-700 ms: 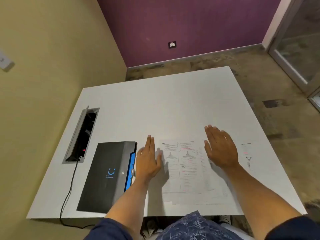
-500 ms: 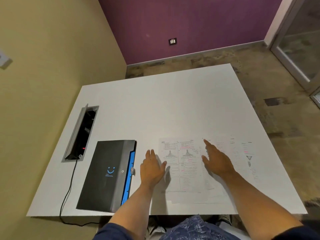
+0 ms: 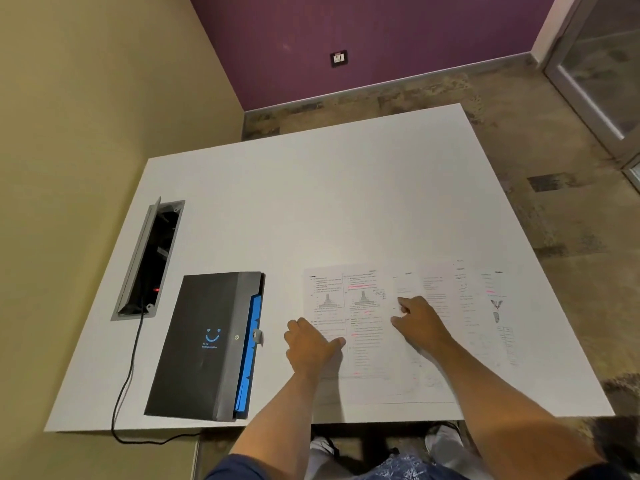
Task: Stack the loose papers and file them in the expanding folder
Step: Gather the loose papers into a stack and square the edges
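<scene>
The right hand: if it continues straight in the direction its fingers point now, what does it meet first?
The right hand points away from the person, slightly left. It would first cross more of the loose papers, then bare table. The way looks free to the far edge.

Table (image 3: 311,209) far half open; folder (image 3: 204,344) blocks left, near cable box (image 3: 149,258).

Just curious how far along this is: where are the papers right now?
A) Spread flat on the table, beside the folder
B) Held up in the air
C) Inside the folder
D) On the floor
A: the papers lie spread on the table under both hands, right of the closed folder.
</scene>
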Demonstrator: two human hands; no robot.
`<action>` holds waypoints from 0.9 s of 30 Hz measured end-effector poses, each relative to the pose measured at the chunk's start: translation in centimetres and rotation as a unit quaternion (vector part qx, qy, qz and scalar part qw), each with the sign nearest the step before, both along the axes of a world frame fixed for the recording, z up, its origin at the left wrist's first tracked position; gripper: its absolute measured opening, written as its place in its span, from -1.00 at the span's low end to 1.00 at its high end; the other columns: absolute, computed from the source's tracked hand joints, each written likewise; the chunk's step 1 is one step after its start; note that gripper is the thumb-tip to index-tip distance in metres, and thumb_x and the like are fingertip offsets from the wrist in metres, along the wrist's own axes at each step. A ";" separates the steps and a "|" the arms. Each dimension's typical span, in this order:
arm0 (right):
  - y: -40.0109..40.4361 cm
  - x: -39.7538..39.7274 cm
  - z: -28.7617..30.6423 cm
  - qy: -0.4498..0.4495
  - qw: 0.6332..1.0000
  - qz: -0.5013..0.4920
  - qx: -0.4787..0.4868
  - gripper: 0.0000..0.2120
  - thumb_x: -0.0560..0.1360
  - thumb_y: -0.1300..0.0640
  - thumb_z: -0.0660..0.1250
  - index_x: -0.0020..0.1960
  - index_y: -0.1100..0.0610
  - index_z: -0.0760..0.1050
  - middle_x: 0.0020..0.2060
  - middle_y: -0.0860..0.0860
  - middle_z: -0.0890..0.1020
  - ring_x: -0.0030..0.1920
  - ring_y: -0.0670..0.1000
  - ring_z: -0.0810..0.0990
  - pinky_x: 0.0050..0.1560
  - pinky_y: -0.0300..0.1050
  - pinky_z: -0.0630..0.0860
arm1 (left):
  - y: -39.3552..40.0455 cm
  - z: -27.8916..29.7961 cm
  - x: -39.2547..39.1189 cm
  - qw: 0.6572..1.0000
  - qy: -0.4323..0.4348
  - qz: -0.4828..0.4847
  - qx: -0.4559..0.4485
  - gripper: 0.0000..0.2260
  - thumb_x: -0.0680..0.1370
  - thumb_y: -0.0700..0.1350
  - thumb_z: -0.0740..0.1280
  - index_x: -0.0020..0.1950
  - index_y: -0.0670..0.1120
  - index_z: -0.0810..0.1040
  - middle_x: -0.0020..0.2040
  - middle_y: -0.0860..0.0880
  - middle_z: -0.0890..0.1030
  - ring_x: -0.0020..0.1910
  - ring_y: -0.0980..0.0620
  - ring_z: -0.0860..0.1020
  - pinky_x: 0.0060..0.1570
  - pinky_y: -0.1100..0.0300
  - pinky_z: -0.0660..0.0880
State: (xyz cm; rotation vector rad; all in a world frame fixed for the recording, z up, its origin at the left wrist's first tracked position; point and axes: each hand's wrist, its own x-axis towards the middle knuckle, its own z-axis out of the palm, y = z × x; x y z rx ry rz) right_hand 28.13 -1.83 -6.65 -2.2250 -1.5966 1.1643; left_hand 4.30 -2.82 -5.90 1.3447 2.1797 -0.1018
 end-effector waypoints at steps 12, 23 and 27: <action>0.0 2.5 0.2 -0.086 0.990 -0.114 -0.007 -0.45 0.57 -0.03 0.43 0.45 0.23 0.44 0.32 0.22 0.51 0.29 0.26 0.57 0.19 0.12 0.58 | -0.4 -0.1 1.0 1.000 -0.019 0.002 -0.001 -0.21 0.30 0.07 0.66 0.37 -0.14 0.36 0.33 -0.10 0.34 0.39 -0.18 0.33 0.21 -0.10 0.55; 0.1 5.9 0.9 -0.180 0.978 -0.099 0.030 -0.59 0.53 0.05 0.47 0.31 0.21 0.56 0.23 0.18 0.59 0.25 0.23 0.57 0.15 0.13 0.58 | -0.8 -0.3 2.2 1.000 0.017 -0.024 -0.010 -0.13 0.30 0.13 0.63 0.45 -0.08 0.26 0.37 -0.09 0.30 0.41 -0.17 0.31 0.21 -0.11 0.53; 0.1 7.0 0.6 -0.174 0.978 -0.113 -0.015 -0.46 0.53 -0.08 0.46 0.35 0.25 0.52 0.26 0.24 0.55 0.29 0.27 0.55 0.17 0.17 0.59 | -0.4 -0.2 1.7 0.999 0.016 -0.036 -0.012 -0.09 0.32 0.07 0.64 0.50 -0.13 0.21 0.39 -0.10 0.30 0.41 -0.18 0.33 0.20 -0.09 0.56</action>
